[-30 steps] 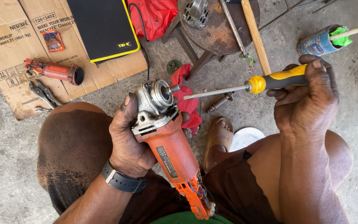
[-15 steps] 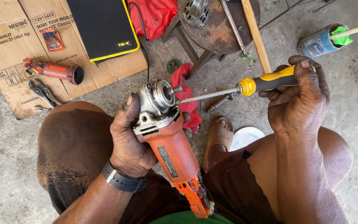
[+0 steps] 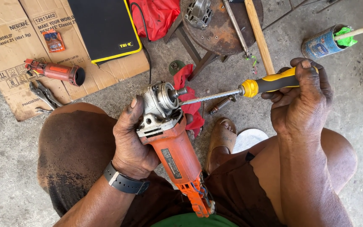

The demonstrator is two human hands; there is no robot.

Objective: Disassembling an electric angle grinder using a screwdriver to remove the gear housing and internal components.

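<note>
My left hand (image 3: 132,141) grips an orange angle grinder (image 3: 173,149) around its body, the grey metal gear head (image 3: 160,101) and bare threaded spindle turned up and to the right. My right hand (image 3: 301,103) holds a screwdriver (image 3: 248,89) by its yellow and black handle. The screwdriver's shaft runs left and its tip rests at the gear head beside the spindle. Loose wires hang from the grinder's rear end near my lap.
A red rag (image 3: 190,101) lies on the concrete under the tools. Flattened cardboard (image 3: 17,50) carries an orange motor part (image 3: 55,72), pliers (image 3: 43,94) and a black case (image 3: 103,27). A rusty round stool (image 3: 221,25), a wooden stick (image 3: 259,35) and a tin can (image 3: 322,42) stand behind.
My right hand has slid the screwdriver leftward, bringing its tip against the grinder's gear head. The left hand holds the grinder in the same place.
</note>
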